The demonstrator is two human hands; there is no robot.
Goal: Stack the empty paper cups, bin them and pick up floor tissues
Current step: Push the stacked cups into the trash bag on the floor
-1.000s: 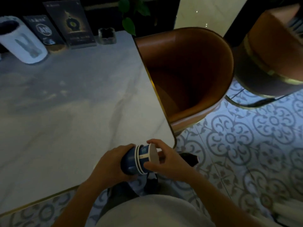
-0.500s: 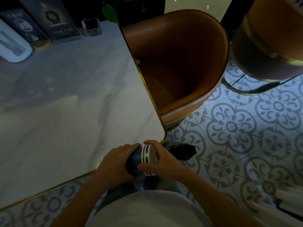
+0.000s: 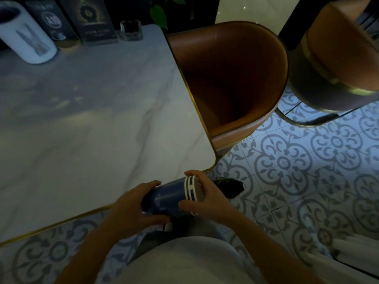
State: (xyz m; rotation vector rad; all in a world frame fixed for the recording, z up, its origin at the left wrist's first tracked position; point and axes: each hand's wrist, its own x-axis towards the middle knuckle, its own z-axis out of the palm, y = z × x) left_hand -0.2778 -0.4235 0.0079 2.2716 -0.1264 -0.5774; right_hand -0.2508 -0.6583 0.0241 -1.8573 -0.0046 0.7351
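Note:
A stack of dark blue paper cups (image 3: 172,196) with white rims lies on its side between my hands, just off the near right corner of the marble table (image 3: 92,124). My left hand (image 3: 131,203) wraps the closed bottom end. My right hand (image 3: 205,193) grips the rim end, where several white rims sit tightly nested. No floor tissues show clearly; pale crumpled shapes (image 3: 352,249) at the lower right are too dim to identify.
A brown bucket chair (image 3: 235,83) stands against the table's right edge, and a second chair (image 3: 336,58) sits further right. A white cylinder (image 3: 26,39), dark menu cards (image 3: 92,19) and a glass ashtray (image 3: 131,30) line the table's far side. A dark shoe (image 3: 229,186) rests on patterned tiles.
The cups have slid closer together, so the rims now sit tightly nested. Both hands stayed at the table corner while my view shifted slightly.

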